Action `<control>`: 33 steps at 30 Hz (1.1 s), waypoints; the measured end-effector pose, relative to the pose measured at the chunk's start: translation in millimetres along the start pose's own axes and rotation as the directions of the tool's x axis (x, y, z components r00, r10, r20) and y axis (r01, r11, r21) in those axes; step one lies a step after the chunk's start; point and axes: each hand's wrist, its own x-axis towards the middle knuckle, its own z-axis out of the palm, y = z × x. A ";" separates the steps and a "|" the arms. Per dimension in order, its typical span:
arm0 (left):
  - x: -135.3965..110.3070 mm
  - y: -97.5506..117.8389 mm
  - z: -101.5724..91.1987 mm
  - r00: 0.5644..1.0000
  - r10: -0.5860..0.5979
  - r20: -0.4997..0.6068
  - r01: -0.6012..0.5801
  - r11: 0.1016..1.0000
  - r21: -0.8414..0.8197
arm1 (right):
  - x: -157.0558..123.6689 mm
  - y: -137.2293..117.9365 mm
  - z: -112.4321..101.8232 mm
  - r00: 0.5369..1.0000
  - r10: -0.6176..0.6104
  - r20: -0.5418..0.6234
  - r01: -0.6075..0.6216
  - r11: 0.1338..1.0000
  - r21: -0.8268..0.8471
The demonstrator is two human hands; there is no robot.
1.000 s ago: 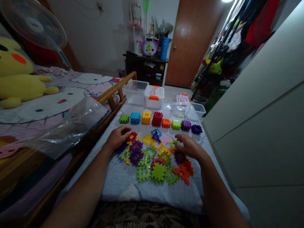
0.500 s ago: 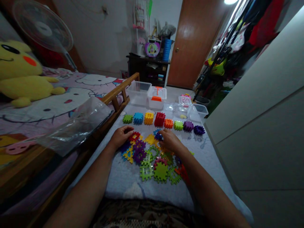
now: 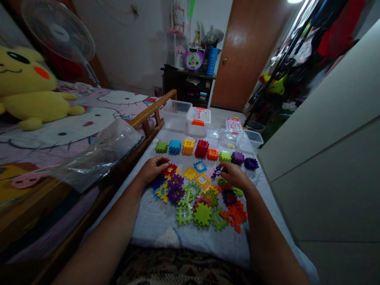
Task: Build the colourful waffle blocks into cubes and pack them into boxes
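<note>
Currently right hand (image 3: 234, 175) holds dark purple piece (image 3: 216, 173)

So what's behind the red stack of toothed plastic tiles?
A clear, orange-trimmed plastic box shows farther back, behind the red stack. Anything low directly behind the stack is hidden by it.

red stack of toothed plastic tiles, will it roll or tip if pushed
The red stack of toothed plastic tiles probably won't roll, given its boxy sides. Standing taller than the orange toothed stack, it may tip more easily.
</note>
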 end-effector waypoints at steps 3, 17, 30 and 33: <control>-0.6 0.5 1.4 1.000 -0.001 -0.003 0.001 1.000 0.006 | 1.8 2.6 10.0 0.998 0.025 -0.061 -0.034 0.986 -0.166; -13.5 57.3 16.3 0.967 0.247 0.055 -0.249 0.889 0.384 | 5.5 -27.4 24.5 0.989 -0.145 -0.011 0.145 0.989 0.006; 10.8 96.8 109.6 0.846 0.167 0.507 -0.519 0.476 0.710 | 3.9 32.7 31.3 0.989 0.002 -0.150 0.026 0.983 0.179; 14.8 98.8 108.3 0.838 0.149 0.525 -0.526 0.477 0.704 | 5.2 39.2 35.7 0.989 0.000 -0.149 0.034 0.973 0.227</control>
